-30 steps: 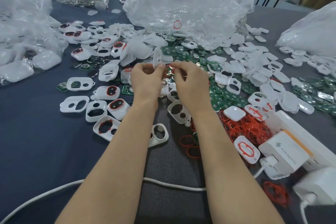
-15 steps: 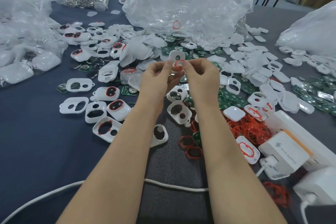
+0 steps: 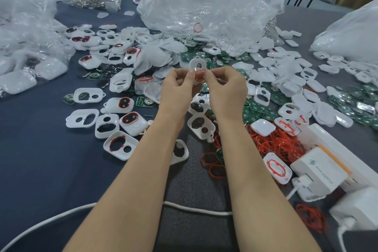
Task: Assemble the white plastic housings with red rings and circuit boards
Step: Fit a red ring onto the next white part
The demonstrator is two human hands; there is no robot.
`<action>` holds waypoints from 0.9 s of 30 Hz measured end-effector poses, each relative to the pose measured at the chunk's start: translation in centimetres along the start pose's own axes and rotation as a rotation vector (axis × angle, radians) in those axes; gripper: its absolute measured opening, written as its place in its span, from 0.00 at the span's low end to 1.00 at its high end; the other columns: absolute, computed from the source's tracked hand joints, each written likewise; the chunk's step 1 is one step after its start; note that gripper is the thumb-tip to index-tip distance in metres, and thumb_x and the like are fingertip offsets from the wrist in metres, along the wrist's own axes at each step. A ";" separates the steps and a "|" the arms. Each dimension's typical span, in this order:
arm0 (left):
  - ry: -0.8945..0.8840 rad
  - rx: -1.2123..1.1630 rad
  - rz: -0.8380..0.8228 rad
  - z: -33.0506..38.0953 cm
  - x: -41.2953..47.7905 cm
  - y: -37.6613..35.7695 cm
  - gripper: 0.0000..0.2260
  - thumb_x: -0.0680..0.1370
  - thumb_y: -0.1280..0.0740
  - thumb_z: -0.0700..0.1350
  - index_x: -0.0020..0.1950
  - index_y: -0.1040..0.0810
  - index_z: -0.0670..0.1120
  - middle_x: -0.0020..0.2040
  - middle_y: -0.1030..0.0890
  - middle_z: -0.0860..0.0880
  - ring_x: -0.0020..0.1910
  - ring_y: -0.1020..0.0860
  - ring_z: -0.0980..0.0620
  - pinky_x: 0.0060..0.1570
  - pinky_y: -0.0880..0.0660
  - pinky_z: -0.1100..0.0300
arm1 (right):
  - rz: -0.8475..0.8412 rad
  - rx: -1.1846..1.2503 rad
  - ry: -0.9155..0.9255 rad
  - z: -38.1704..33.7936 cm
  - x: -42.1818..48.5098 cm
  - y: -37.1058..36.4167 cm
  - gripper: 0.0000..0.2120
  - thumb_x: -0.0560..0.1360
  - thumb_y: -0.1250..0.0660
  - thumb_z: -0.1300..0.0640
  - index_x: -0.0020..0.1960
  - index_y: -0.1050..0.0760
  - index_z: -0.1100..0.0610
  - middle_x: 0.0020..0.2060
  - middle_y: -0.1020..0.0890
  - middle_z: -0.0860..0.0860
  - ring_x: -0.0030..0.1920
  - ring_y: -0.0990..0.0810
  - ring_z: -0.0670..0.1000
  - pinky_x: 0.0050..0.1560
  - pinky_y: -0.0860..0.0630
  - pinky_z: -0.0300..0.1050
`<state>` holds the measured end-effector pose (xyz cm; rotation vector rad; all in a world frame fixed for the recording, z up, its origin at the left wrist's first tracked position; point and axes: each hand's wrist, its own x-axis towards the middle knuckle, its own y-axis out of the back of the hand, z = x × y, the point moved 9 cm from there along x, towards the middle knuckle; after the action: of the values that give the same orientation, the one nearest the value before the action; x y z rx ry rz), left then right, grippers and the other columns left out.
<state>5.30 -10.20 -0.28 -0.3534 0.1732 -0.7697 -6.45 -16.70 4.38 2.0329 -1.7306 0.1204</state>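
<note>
Head view: below the clear plastic bag (image 3: 204, 6), the left hand (image 3: 180, 90) pinches a white housing (image 3: 196, 65) upright; the right hand (image 3: 227, 88) pinches a red ring (image 3: 200, 74) against its lower opening. Uneven pressure could twist the ring out.

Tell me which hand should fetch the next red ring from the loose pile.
Right. The red ring pile lies beside the right forearm, nearer the right hand; the left hand would probably have to cross over. Both now pinch the housing.
</note>
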 end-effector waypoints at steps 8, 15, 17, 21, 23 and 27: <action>0.000 -0.020 0.050 -0.1 0.1 0.3 0.03 0.82 0.39 0.40 0.49 0.28 0.42 0.39 0.18 0.48 0.38 0.18 0.58 0.43 0.22 0.67 | -0.011 -0.015 -0.006 0.1 0.0 -0.2 0.06 0.74 0.30 0.57 0.39 0.21 0.55 0.31 0.22 0.40 0.34 0.23 0.39 0.43 0.25 0.36; 0.026 -0.013 0.069 -0.3 -0.1 0.5 0.03 0.82 0.38 0.40 0.48 0.28 0.43 0.40 0.18 0.46 0.41 0.18 0.53 0.47 0.20 0.62 | -0.023 -0.056 0.002 0.1 0.0 -0.3 0.05 0.75 0.30 0.57 0.40 0.21 0.56 0.34 0.20 0.45 0.38 0.21 0.46 0.45 0.24 0.41; 0.018 0.002 0.061 -0.2 -0.2 0.4 0.03 0.82 0.38 0.40 0.48 0.28 0.43 0.40 0.18 0.46 0.41 0.18 0.53 0.47 0.20 0.62 | -0.021 -0.072 0.006 0.1 0.0 -0.3 0.05 0.75 0.30 0.57 0.41 0.21 0.57 0.34 0.20 0.47 0.39 0.20 0.47 0.46 0.24 0.43; -0.050 0.098 0.032 0.5 -0.4 0.2 0.02 0.82 0.39 0.39 0.52 0.27 0.44 0.42 0.17 0.46 0.41 0.17 0.53 0.50 0.20 0.60 | -0.016 -0.075 -0.001 0.2 0.0 -0.3 0.06 0.75 0.31 0.57 0.41 0.21 0.59 0.35 0.19 0.48 0.39 0.20 0.49 0.45 0.25 0.42; -0.115 0.206 0.012 1.1 -0.6 -0.1 0.04 0.82 0.40 0.39 0.53 0.25 0.43 0.44 0.17 0.46 0.43 0.17 0.52 0.52 0.21 0.57 | -0.011 -0.075 -0.004 0.2 0.0 -0.2 0.06 0.75 0.31 0.58 0.41 0.21 0.58 0.34 0.20 0.47 0.38 0.21 0.47 0.43 0.27 0.37; -0.179 0.319 -0.031 1.7 -1.0 -0.6 0.05 0.82 0.38 0.41 0.53 0.23 0.43 0.46 0.16 0.46 0.47 0.17 0.51 0.55 0.21 0.52 | -0.013 -0.085 -0.008 0.3 0.0 -0.1 0.06 0.75 0.32 0.58 0.41 0.21 0.59 0.35 0.18 0.49 0.39 0.21 0.47 0.44 0.26 0.38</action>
<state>4.65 -9.48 1.52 -0.1208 -0.1238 -0.7784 -6.38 -16.84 4.06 1.9854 -1.6982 0.0345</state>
